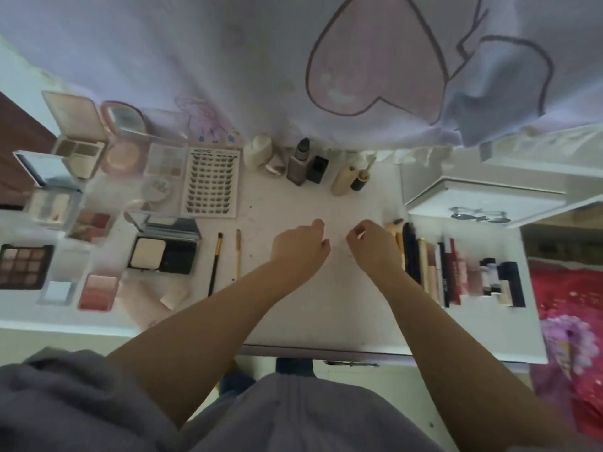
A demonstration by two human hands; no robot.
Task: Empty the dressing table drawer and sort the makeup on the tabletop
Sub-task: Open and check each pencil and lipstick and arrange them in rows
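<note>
Makeup lies sorted on the white dressing table (326, 308). Open palettes and compacts (163, 249) fill the left side, next to a sheet of false lashes (212, 184). Two thin brushes (215, 262) lie left of centre. Bottles (301, 161) stand at the back. A row of lipsticks and pencils (456, 269) lines the right side. My left hand (300, 247) and my right hand (375, 246) hover over the bare middle of the tabletop, fingers loosely curled, holding nothing I can see.
A pale curtain with a pink heart (375, 60) hangs behind the table. A white box with a bow-shaped handle (483, 203) stands at the back right. A red flowered cloth (567, 305) lies beyond the right edge. The table's front edge (326, 350) is near my lap.
</note>
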